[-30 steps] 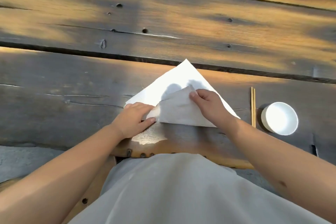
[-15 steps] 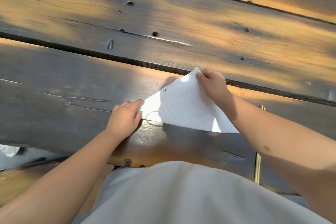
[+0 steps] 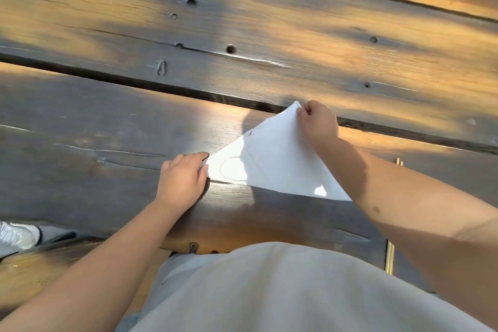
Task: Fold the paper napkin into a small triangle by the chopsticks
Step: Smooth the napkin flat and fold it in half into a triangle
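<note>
The paper napkin (image 3: 272, 162) lies flat as a white triangle on the near plank of the wooden table (image 3: 107, 121), its long folded edge toward me and its apex pointing away at the dark gap between planks (image 3: 134, 81). I have my right hand (image 3: 319, 122) at that apex, thumb and fingers pinched on the tip, which I judge is there to line up the layers before the crease is pressed. My left hand (image 3: 183, 179) rests palm down at the napkin's left corner, fingers loosely curled and touching the paper's edge but gripping nothing; it seems to pin that corner so the sheet cannot slide while the tip is adjusted. Right of the napkin, the chopsticks (image 3: 390, 256) show only as a thin pale strip above and below my right forearm, which hides the rest, so the napkin sits just beside them. Nearer than the napkin, my light garment (image 3: 269, 291) fills the bottom of the view. Far to the napkin's left, below the table's edge, a pale shoe (image 3: 16, 236) stands on the ground.
</note>
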